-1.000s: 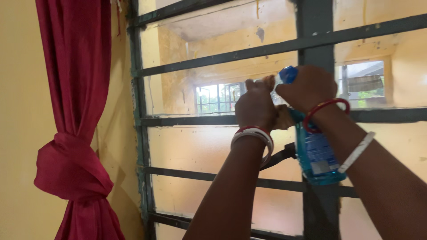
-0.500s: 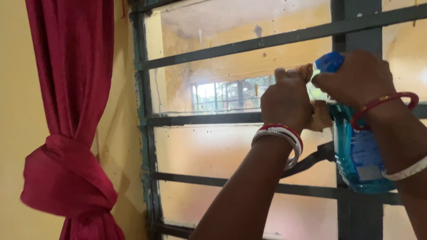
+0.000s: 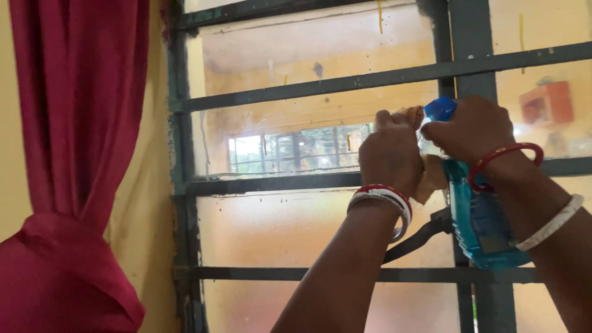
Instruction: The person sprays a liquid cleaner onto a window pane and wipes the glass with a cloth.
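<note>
**Both hands raised at the barred window, cloth and spray bottle together**

At the far left hangs a red curtain point(image 3: 74, 123), its knotted bulge now low in the corner; half a second ago the knot sat higher and further right, so the view has swung a little right and upward. Beside the curtain stands the dark green window frame point(image 3: 179, 185), with horizontal bars point(image 3: 277, 95) crossing the dusty, yellowish glass point(image 3: 277, 228). Through the middle pane a far window grid shows, now further left in the picture than before.

Right of centre, the left hand point(image 3: 390, 155) is clenched around a crumpled tan cloth point(image 3: 425, 179), which pokes out above and below the fist, just above the middle bar. Red and white bangles point(image 3: 381, 198) ring that wrist. Compared with the earlier frame the fist sits slightly lower in the picture, and its grip on the cloth looks the same.

Touching it on the right, the right hand point(image 3: 472, 129) is closed over the blue head of a spray bottle point(image 3: 478, 228); the clear bottle of blue liquid hangs below the wrist, in front of the thick upright bar point(image 3: 472, 37). The nozzle is against the cloth. A red bangle point(image 3: 502, 161) and a white one point(image 3: 552, 222) sit on this arm. More of the forearm shows than half a second ago, and an orange box-like shape beyond the glass has come into view at upper right.
</note>
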